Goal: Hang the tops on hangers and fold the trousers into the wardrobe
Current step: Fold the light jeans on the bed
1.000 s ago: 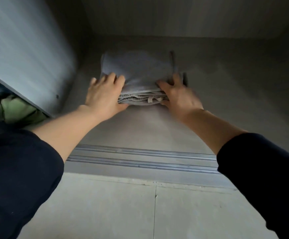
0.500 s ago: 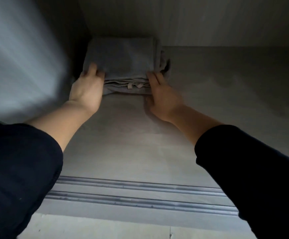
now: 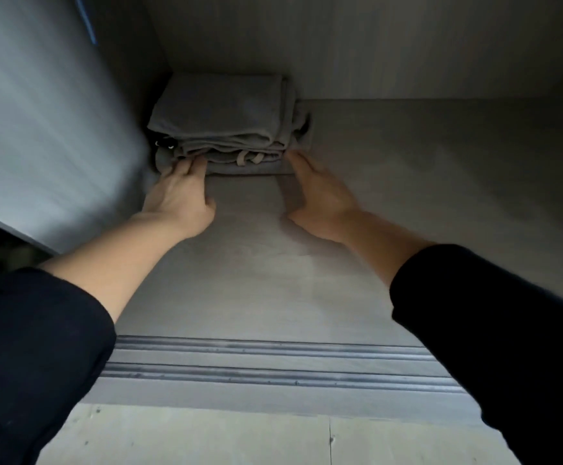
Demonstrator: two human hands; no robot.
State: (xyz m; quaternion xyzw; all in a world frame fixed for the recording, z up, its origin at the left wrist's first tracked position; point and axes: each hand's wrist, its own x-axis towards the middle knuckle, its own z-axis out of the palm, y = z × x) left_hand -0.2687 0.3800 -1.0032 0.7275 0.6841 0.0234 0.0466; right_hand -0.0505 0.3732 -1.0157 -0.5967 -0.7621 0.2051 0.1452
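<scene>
Reaching into the wardrobe [image 3: 424, 182], the left hand [image 3: 179, 196] lays nearly straight fingers on the near edge of the folded trousers [image 3: 219, 112], soft grey layered cloth in the back-left corner. The right hand [image 3: 320, 196], flat with fingers together, touches their near right corner.

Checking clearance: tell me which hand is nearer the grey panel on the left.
Left. The left hand touches the folded trousers' front left corner, beside the grey panel; the right hand touches their front right corner, farther off.
</scene>
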